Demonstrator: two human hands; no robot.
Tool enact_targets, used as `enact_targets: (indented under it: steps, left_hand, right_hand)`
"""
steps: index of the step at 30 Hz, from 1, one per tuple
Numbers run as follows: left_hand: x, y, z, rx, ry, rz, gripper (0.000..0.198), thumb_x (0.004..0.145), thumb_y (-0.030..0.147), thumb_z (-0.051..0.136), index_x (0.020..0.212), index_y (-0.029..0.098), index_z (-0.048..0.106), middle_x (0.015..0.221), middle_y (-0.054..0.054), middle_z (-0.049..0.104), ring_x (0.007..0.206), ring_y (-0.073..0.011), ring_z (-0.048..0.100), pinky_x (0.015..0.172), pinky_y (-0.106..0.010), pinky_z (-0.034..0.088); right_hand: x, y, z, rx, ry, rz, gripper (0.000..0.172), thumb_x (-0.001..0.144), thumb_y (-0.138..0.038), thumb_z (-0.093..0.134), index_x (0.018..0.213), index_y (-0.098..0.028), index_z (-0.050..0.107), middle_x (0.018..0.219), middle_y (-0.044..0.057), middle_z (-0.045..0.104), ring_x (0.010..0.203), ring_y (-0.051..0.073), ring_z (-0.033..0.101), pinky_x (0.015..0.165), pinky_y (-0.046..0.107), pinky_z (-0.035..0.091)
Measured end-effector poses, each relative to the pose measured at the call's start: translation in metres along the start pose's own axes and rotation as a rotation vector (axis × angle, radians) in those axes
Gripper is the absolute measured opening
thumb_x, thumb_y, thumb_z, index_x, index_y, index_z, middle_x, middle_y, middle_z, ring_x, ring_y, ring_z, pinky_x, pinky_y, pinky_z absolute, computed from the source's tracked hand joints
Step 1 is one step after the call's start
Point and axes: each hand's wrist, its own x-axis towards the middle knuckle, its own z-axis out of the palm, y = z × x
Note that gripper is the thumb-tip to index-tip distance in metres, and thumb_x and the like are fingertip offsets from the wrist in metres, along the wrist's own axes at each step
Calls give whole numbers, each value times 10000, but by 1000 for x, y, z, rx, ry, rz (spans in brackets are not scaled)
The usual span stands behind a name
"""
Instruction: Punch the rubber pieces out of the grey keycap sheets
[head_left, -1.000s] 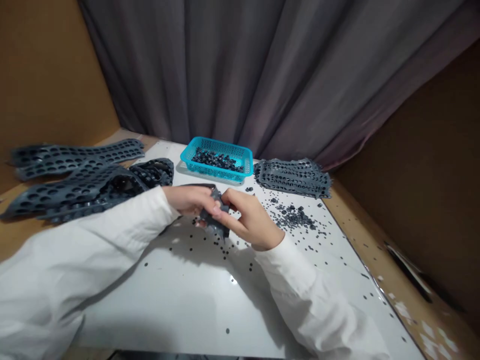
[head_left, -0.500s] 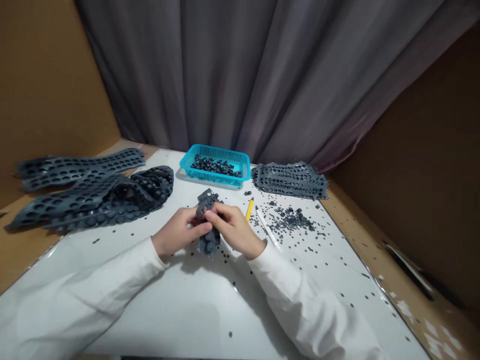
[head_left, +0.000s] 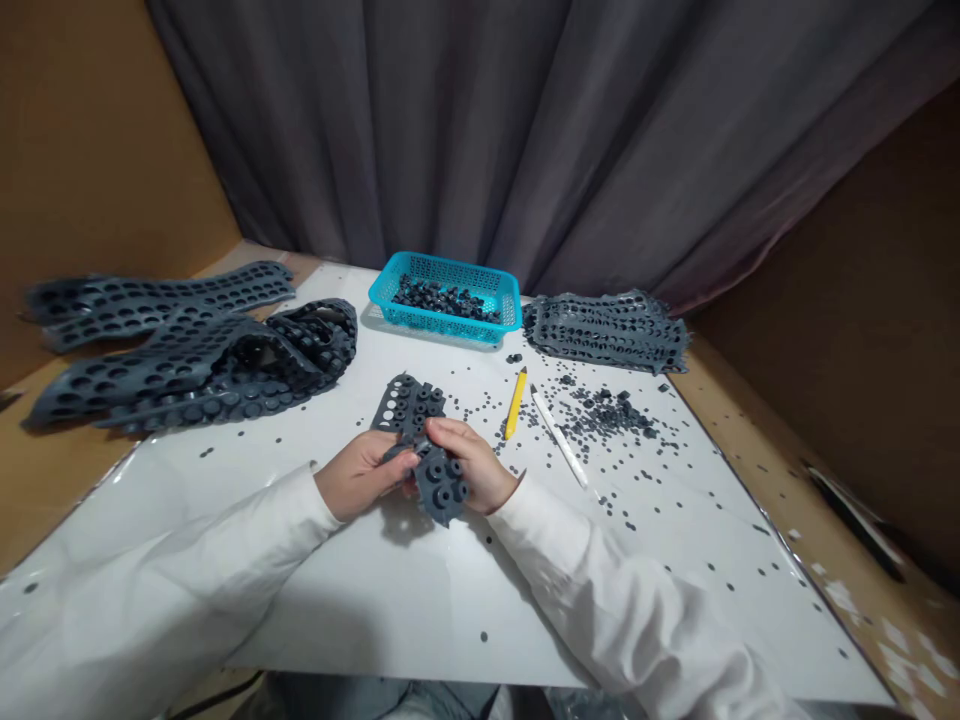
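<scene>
A dark grey rubber sheet (head_left: 409,402) with rows of round moulded parts and some bare punched holes is held between both hands above the white table. My left hand (head_left: 365,474) grips its left side, thumb on top. On the right side, my right hand (head_left: 471,464) pinches it with the thumb and fingers closed. The near end of the sheet is folded toward me and shows several ring-shaped pieces. Beyond the hands stands a turquoise basket (head_left: 381,297), partly filled with small dark rubber pieces (head_left: 442,298).
Larger perforated rubber sheets (head_left: 187,360) lie in a heap at the left. Another stack of sheets (head_left: 607,330) is at the back right. A yellow pen-like tool (head_left: 515,405) and a white one (head_left: 559,437) lie near scattered dark discs (head_left: 611,412) on the table (head_left: 360,620).
The rubber sheet has been turned and spread, so its holed far end and ringed near end show more. My right hand has shifted onto its right edge. The view has tilted slightly downward.
</scene>
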Motion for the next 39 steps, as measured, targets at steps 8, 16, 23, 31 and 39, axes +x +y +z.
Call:
enact_targets:
  steps: [8,16,23,31,39]
  left_hand:
    - [-8,16,21,-181,41,-43,370,753,485,538,617,156,639,623,-49,571,579,-168,496,574,-260,392]
    - [-3,12,21,-177,147,-61,360,752,445,553,555,151,614,658,-47,593,648,-175,518,633,-252,381]
    - [1,11,19,-562,333,-504,262,676,334,662,871,158,670,690,-22,640,623,-144,543,560,-217,388]
    - [-2,21,21,-563,487,-302,207,699,280,660,883,192,623,749,5,650,708,-137,567,626,-203,417]
    - [-5,19,23,-532,484,-278,125,726,260,620,816,195,562,718,9,636,634,-125,552,594,-210,401]
  right_hand:
    - [5,-22,-14,233,54,-233,410,873,-354,449,552,-184,257,493,-76,215,400,62,212,419,172,284]
    - [4,-52,-21,310,111,-205,323,931,-263,278,684,-174,467,541,-46,370,453,72,353,564,207,427]
    - [-3,-62,-22,209,194,-69,154,770,-40,443,857,-147,513,533,-74,376,411,40,287,440,157,328]
    - [-30,-59,11,-948,224,-360,140,771,-298,545,708,-177,518,465,-77,310,430,67,272,455,218,215]
    - [-33,-57,12,-1532,-68,-357,328,822,-453,521,650,-180,466,503,-44,385,452,73,313,508,241,183]
